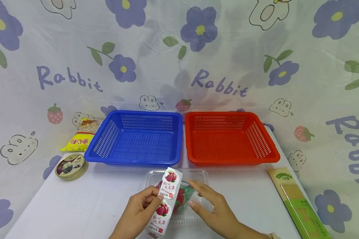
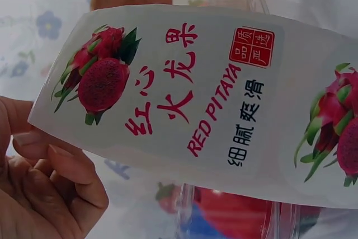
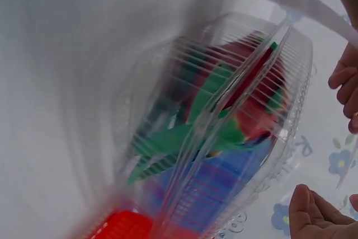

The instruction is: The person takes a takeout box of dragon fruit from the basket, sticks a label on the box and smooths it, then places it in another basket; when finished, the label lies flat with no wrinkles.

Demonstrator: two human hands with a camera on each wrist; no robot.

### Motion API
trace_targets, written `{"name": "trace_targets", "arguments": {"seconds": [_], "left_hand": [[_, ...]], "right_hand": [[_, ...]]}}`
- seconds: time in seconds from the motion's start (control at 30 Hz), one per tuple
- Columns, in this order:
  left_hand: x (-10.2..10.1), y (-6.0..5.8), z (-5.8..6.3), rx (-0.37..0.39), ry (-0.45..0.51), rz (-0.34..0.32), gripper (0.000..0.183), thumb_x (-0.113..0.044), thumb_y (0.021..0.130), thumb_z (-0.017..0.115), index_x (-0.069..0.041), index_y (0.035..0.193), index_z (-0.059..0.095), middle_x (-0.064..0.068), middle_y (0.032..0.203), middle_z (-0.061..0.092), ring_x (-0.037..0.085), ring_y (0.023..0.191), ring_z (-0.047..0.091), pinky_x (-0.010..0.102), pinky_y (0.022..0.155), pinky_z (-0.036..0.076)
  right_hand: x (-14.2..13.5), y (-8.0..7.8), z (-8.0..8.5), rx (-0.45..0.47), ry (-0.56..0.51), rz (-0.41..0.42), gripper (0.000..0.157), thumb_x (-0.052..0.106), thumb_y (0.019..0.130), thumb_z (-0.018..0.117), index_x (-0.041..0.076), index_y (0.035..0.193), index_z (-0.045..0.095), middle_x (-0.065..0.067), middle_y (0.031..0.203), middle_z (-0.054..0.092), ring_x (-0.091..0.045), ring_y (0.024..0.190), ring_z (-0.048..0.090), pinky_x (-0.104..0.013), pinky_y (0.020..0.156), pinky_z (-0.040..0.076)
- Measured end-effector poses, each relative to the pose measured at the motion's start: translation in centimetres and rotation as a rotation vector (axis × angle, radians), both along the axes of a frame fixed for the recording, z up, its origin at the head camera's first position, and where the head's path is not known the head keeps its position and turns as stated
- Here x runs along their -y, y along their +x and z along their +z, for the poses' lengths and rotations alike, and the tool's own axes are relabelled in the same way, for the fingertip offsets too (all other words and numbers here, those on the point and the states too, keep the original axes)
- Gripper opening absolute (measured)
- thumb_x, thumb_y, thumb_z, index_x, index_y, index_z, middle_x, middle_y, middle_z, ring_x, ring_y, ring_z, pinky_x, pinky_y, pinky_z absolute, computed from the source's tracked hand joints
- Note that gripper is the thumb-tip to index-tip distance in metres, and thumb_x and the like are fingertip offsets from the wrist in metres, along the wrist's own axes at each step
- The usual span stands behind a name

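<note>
Pinching sticker strip (image 1: 169, 200) btwn thumb + curled fingers: L hand (image 1: 137, 209). R hand (image 1: 215, 205) spread, thumb well apart, nothing gripped; contact w/ clear box (image 1: 202, 176) unclear. Strip's over box, red/green fruit (image 1: 180, 199) inside, near side of blue basket (image 1: 134, 162) & red basket (image 1: 233, 162).

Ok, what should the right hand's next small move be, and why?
I'd probably have the right hand peel the top label: it sits on the label strip, which the left hand holds over the clear box, and the right hand's fingers look open and free close by.
</note>
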State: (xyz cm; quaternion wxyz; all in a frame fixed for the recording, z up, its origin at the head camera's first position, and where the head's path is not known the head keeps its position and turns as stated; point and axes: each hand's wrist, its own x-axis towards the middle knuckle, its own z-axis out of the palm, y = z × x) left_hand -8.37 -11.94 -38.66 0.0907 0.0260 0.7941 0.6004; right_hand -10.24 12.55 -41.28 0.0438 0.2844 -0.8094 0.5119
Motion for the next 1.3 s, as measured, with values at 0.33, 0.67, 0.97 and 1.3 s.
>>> {"name": "trace_targets", "arguments": {"seconds": [0.33, 0.67, 0.97, 1.3], "left_hand": [[-1.1, 0.0, -0.3, -0.083, 0.087, -0.102, 0.016, -0.017, 0.100, 0.058, -0.004, 0.090, 0.058, -0.005, 0.065, 0.047, -0.002, 0.055, 0.039, 0.018, 0.048, 0.035], [-1.5, 0.2, -0.8, -0.083, 0.249, -0.221, 0.017, -0.010, 0.102, 0.053, 0.006, 0.097, 0.057, -0.008, 0.072, 0.047, -0.002, 0.060, 0.041, 0.019, 0.051, 0.037], [-1.3, 0.2, -1.0, -0.086, 0.369, -0.295, 0.017, -0.005, 0.102, 0.050, 0.011, 0.099, 0.055, -0.008, 0.073, 0.048, -0.003, 0.061, 0.042, 0.019, 0.049, 0.036], [-1.2, 0.2, -1.2, -0.104, 0.431, -0.361, 0.015, -0.001, 0.100, 0.049, 0.011, 0.101, 0.058, -0.006, 0.080, 0.055, -0.001, 0.071, 0.054, 0.019, 0.062, 0.049]], "right_hand": [[1.2, -0.2, 0.2, -0.067, -0.071, 0.119, 0.054, 0.011, 0.095, 0.066, 0.012, 0.147, 0.049, -0.005, 0.144, 0.056, -0.014, 0.120, 0.059, -0.032, 0.090, 0.054], [1.8, -0.2, 0.3, 0.062, -0.197, 0.191, 0.052, 0.003, 0.096, 0.062, 0.010, 0.146, 0.050, -0.006, 0.143, 0.057, -0.012, 0.110, 0.061, -0.028, 0.085, 0.055], [1.6, -0.2, 0.3, 0.067, -0.207, 0.199, 0.051, 0.001, 0.096, 0.062, 0.009, 0.145, 0.051, -0.008, 0.139, 0.060, -0.012, 0.105, 0.064, -0.029, 0.086, 0.055], [1.6, -0.1, 0.3, 0.036, -0.210, 0.181, 0.037, 0.001, 0.096, 0.061, 0.006, 0.133, 0.063, -0.008, 0.126, 0.069, -0.019, 0.115, 0.066, -0.033, 0.098, 0.052]]}}
